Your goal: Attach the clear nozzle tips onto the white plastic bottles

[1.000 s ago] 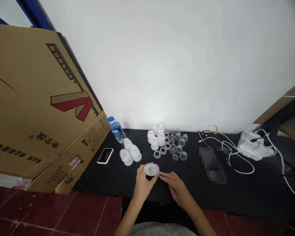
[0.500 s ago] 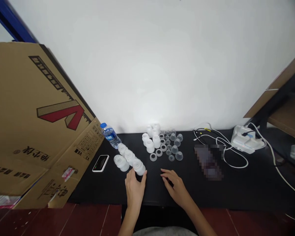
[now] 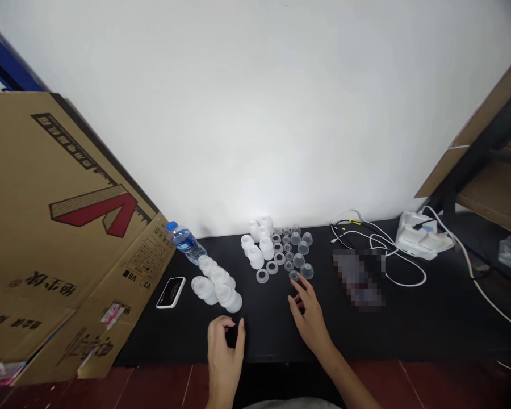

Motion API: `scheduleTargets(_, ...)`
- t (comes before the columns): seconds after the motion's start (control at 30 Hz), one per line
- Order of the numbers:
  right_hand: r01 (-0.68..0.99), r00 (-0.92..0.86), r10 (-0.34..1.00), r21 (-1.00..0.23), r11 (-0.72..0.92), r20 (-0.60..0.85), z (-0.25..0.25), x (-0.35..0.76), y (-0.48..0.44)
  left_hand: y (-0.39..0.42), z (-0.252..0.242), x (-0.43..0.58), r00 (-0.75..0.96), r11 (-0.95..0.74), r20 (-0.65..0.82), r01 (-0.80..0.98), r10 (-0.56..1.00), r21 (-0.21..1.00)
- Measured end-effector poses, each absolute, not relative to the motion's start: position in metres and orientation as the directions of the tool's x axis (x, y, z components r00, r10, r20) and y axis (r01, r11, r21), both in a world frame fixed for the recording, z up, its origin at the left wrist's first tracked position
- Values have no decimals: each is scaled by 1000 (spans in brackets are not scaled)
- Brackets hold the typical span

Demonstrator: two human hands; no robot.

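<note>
My left hand (image 3: 225,341) is near the table's front edge, thumb and fingers apart with nothing between them. Just beyond it stand several white bottles with translucent tops (image 3: 226,295), apart from the fingers. My right hand (image 3: 306,309) reaches forward, its thumb apart from the fingers. Its fingertips are at the nearest small translucent piece (image 3: 293,275); whether they touch it I cannot tell. Left of that piece lie several translucent rings (image 3: 262,276) in rows, and on its right several clear dome-shaped caps (image 3: 307,271). Several plain white bottles (image 3: 256,258) are grouped left of the rings.
A water bottle (image 3: 186,244) with a blue cap and a white-edged phone (image 3: 171,292) are on the left, beside a large cardboard box (image 3: 89,255). On the right lie a blurred-out item (image 3: 360,281), white cables (image 3: 392,255) and a white power strip (image 3: 423,236). A wall rises behind the table.
My left hand has let go of the nearest topped bottle and drawn back towards me. My right hand has moved forward and right to the small translucent pieces. The view has shifted slightly.
</note>
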State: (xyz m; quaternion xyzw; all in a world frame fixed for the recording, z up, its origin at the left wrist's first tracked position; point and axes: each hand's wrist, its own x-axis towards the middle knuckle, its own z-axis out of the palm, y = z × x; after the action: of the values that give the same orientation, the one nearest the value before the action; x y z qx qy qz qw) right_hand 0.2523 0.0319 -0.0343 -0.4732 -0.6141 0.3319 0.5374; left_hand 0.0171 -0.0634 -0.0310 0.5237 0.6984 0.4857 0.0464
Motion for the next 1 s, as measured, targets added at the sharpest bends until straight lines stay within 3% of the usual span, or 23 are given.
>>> scheduleTargets(0.13,276,-27,935,-897,346,353,-38,256,49,-57,-25,34,-150,-160,362,700,920,696)
scheduleTargets(0.23,339,-87,925,-862,377,371,-39,263,65,-36,-21,52,-6,-227,338,730,941,645)
scheduleTargets(0.37,429,-212,886,-775,464,413,-22,268,88,1,-21,70,15,-240,431,848,902,473)
scheduleTargets(0.53,395,-334,751,-639,660,569,21,262,124,25,-21,77,-2,-190,501,924,865,332)
scheduleTargets(0.7,373,-283,588,-478,795,757,38,256,143,11,-18,76,31,-218,466,909,884,355)
scheduleTargets(0.87,336,-199,593,-514,789,780,34,260,137,16,2,80,103,-277,387,860,916,429)
scheduleTargets(1.0,287,-208,613,-551,784,762,34,268,136,60,28,84,135,-371,486,822,864,431)
